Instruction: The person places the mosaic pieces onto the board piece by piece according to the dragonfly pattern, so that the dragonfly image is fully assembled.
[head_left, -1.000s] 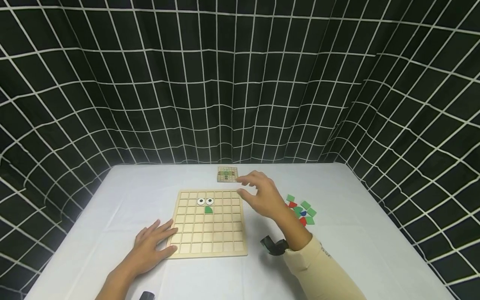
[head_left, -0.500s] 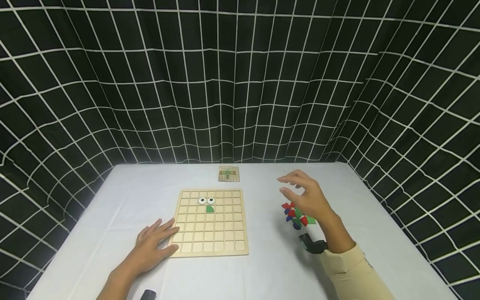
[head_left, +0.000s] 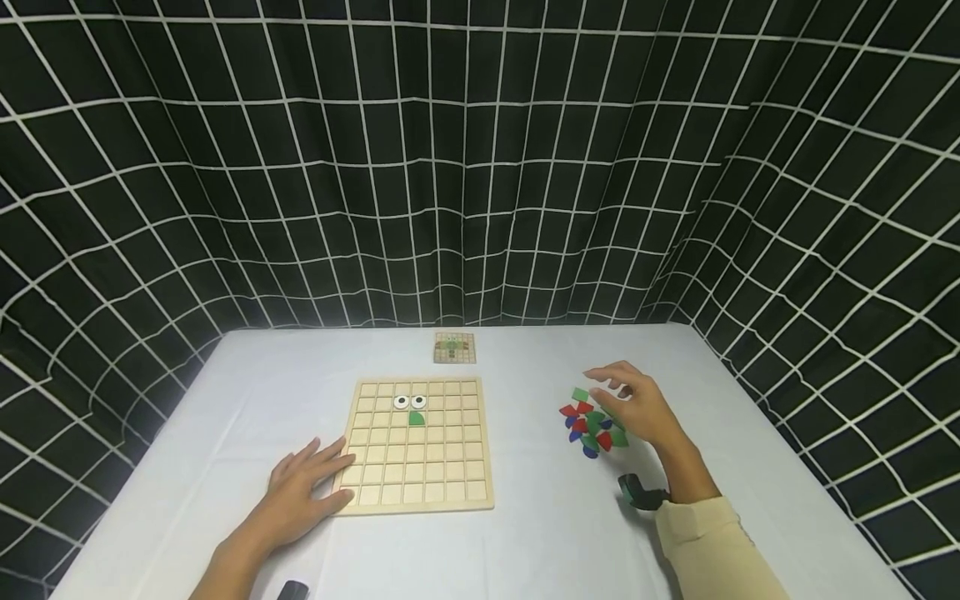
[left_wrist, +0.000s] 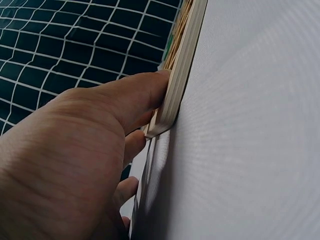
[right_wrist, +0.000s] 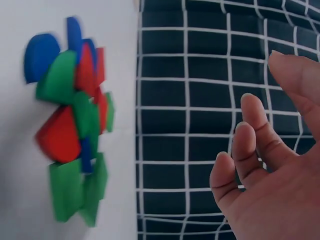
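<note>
Our right hand [head_left: 636, 410], empty, loose-fingered, has swung from board [head_left: 420, 475] to coloured pieces [head_left: 580, 426] below; work seemingly shifts there. Our left hand [head_left: 296, 498], relaxed, touches board.

There's one board [head_left: 415, 473], one card [head_left: 454, 348], two eye discs [head_left: 402, 402], over ten pieces [head_left: 595, 422].

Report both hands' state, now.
Left hand: open, touching the wooden board.
Right hand: open, holding nothing, near the colored pieces.
</note>
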